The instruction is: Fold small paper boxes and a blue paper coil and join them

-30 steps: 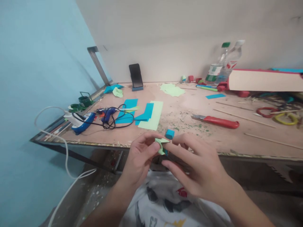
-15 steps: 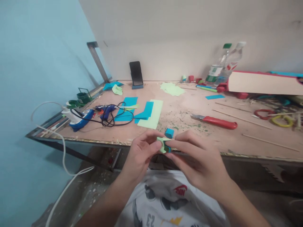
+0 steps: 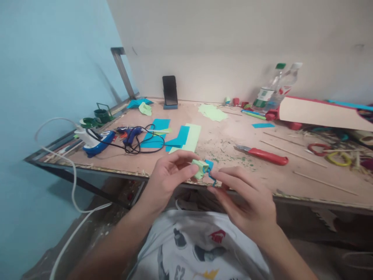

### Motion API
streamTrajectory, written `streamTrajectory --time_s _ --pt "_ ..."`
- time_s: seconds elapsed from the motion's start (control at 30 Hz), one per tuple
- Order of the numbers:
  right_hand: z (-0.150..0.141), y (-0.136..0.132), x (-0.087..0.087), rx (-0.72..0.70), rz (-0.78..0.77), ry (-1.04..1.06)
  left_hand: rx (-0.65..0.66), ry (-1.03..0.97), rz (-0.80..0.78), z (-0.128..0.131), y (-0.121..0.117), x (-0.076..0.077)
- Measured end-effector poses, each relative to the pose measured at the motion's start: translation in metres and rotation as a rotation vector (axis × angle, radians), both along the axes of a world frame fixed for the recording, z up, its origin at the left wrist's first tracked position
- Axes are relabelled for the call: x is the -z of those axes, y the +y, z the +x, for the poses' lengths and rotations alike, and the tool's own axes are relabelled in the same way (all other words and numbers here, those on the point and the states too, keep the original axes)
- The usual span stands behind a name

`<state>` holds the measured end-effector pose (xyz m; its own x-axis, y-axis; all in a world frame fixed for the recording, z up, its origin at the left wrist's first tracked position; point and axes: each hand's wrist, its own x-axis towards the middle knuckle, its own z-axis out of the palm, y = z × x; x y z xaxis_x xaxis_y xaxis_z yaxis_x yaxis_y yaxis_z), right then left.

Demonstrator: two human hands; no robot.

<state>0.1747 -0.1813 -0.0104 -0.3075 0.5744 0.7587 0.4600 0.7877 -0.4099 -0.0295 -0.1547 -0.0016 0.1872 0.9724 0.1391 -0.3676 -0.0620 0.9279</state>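
A small light green folded paper piece [image 3: 198, 171] is pinched between the thumb and fingers of my left hand [image 3: 169, 175], just over the table's front edge. My right hand [image 3: 247, 198] has its thumb and fingers closed on a thin, crumpled blue paper piece [image 3: 210, 177], which meets the green piece's right end. Whether the two are joined I cannot tell. Right behind them on the table stands a small blue folded paper block [image 3: 209, 162], partly covered.
A red-handled knife [image 3: 268, 156] lies on the right, near thin sticks [image 3: 294, 153] and scissors [image 3: 339, 158]. On the left are a glue gun [image 3: 132, 136] with tangled cord, blue sheets [image 3: 160, 125] and a power strip [image 3: 100, 144]. A phone [image 3: 169, 90] and bottles [image 3: 264, 93] stand behind.
The blue paper has come further out of the green piece's right side, and my right hand has moved slightly away from my left. The view has shifted a little.
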Motion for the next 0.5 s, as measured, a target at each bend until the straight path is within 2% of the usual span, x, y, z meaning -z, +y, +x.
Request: streamTrajectory --time_s 0.2,0.33,0.43,0.5 --pt "0.006 0.000 0.003 0.007 -0.036 -0.021 0.086 0.261 0.124 -0.008 0.020 -0.015" --pt "0.016 0.004 -0.004 0.071 -0.061 -0.032 0.065 0.375 0.193 -0.012 0.035 -0.025" --pt "0.019 0.015 -0.011 0.168 -0.159 -0.039 0.058 0.409 0.282 -0.015 0.045 -0.030" --pt "0.017 0.025 -0.013 0.201 -0.263 -0.116 0.065 0.433 0.310 -0.017 0.050 -0.032"
